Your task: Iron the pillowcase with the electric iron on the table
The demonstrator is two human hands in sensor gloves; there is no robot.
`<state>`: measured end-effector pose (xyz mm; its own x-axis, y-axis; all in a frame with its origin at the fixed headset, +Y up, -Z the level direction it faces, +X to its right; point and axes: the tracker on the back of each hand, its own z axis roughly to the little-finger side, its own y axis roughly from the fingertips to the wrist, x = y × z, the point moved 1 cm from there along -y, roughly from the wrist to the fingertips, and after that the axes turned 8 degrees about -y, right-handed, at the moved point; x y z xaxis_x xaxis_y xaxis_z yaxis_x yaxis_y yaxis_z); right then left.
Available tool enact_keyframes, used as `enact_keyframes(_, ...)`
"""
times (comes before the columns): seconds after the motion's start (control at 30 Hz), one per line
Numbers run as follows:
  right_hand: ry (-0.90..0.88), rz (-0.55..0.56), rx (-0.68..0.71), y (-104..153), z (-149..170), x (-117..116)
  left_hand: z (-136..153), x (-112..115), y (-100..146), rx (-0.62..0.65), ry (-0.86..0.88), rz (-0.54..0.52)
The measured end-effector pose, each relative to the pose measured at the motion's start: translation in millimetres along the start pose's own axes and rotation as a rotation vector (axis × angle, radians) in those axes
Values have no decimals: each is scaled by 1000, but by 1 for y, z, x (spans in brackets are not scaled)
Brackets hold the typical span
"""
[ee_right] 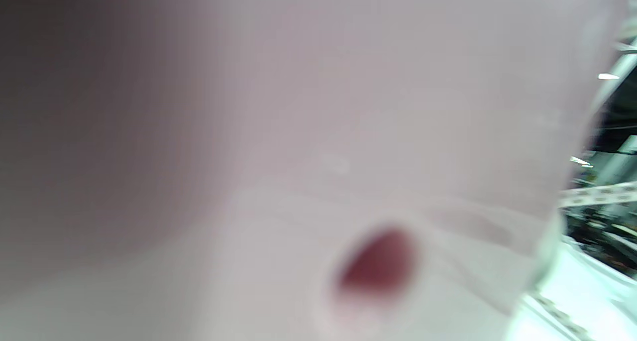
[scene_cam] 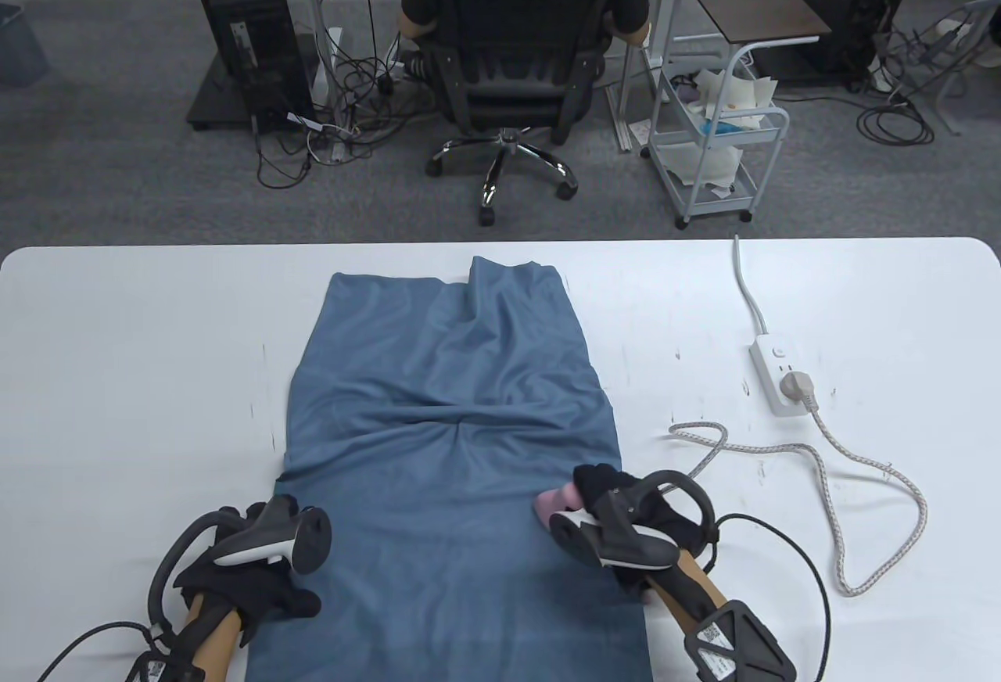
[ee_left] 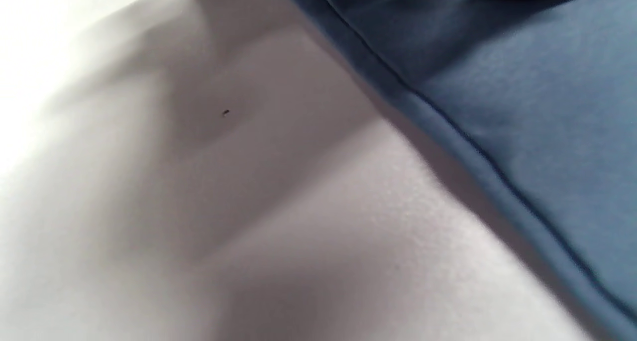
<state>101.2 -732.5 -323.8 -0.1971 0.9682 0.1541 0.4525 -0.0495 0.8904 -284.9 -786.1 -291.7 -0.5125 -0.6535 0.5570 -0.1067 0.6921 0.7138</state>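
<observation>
A blue pillowcase [scene_cam: 453, 369] lies lengthwise on the white table [scene_cam: 117, 369], creased across its middle. My right hand [scene_cam: 602, 490] grips a pale pink electric iron [scene_cam: 550, 506] at the pillowcase's near right edge; only the iron's nose shows past the glove. In the right wrist view the iron's blurred body [ee_right: 348, 132] fills the frame, with a red spot [ee_right: 378, 264] on it. My left hand [scene_cam: 270, 514] rests at the pillowcase's near left edge, its fingers mostly hidden under the tracker. The left wrist view shows that hemmed edge [ee_left: 448, 127] on the table [ee_left: 199, 181].
The iron's braided cord [scene_cam: 821, 463] loops over the table's right side to a plug [scene_cam: 798, 383] in a white power strip [scene_cam: 774, 373]. Beyond the far edge a person sits in a black office chair [scene_cam: 508, 64], beside a white cart [scene_cam: 715, 134].
</observation>
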Motion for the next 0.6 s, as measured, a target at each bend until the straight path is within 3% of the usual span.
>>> enact_keyframes(0.1,14,-3,-19,1,6,3,0,0,0,2,2,-1)
enact_keyframes(0.17,59,48,79,5,-10,13,0,0,0,4,3,-1)
enact_keyframes(0.27,-24,74,211,9,-42,26,0,0,0,2,6,-1)
enact_keyframes(0.43,-112,4,381,22,-85,27,0,0,0,0,5,-3)
enact_keyframes(0.6,-82,43,346,26,-78,22,0,1,0,2,5,-7)
